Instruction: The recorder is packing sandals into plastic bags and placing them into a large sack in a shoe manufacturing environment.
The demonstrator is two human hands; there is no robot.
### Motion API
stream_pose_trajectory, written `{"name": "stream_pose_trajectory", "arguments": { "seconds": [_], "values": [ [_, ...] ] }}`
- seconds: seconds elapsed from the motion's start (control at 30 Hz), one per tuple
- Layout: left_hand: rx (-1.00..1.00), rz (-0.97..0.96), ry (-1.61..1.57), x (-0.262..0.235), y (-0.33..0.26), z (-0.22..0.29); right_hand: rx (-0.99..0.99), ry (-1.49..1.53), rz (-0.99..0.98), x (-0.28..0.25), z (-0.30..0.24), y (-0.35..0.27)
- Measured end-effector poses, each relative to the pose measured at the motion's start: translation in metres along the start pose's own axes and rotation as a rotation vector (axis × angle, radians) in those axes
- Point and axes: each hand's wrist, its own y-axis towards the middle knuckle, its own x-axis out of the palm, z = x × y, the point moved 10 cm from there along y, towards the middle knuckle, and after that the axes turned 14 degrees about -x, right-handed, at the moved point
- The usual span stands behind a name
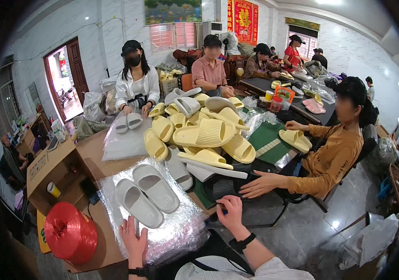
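pale marbled walls (pixel 87 56) and a grey tiled floor (pixel 297 228) surround a brown worktop (pixel 92 149), where a heap of yellow and grey slides (pixel 204 133) rises. nearer, a stack of shiny plastic bags (pixel 176 233) carries a pair of plain light-grey slides (pixel 156 189), side by side. their long axes run parallel, slanting from far left to near right; the toe ends are hard to tell. the left hand (pixel 134 237) lies flat, fingers apart, at the bags; the right hand (pixel 231 213) curls near the heap, its grip on anything impossible to tell.
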Motion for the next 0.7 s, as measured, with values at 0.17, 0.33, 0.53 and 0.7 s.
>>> {"name": "stream_pose_trajectory", "arguments": {
  "seconds": [0.17, 0.33, 0.53, 0.7],
  "values": [
    [-0.016, -0.009, -0.011, -0.001, 0.000, 0.004, 0.019, 0.031, -0.016, 0.009, 0.003, 0.006],
    [-0.034, -0.005, -0.048, 0.000, 0.001, -0.002, 0.020, 0.168, 0.020, 0.012, -0.001, -0.005],
    [0.008, 0.028, -0.001, -0.002, 0.001, -0.004, 0.126, 0.548, 0.053, 0.042, -0.027, 0.025],
    [-0.023, 0.011, 0.002, -0.001, -0.002, -0.013, 0.227, 0.668, -0.194, 0.092, -0.051, 0.055]
  ]
}}
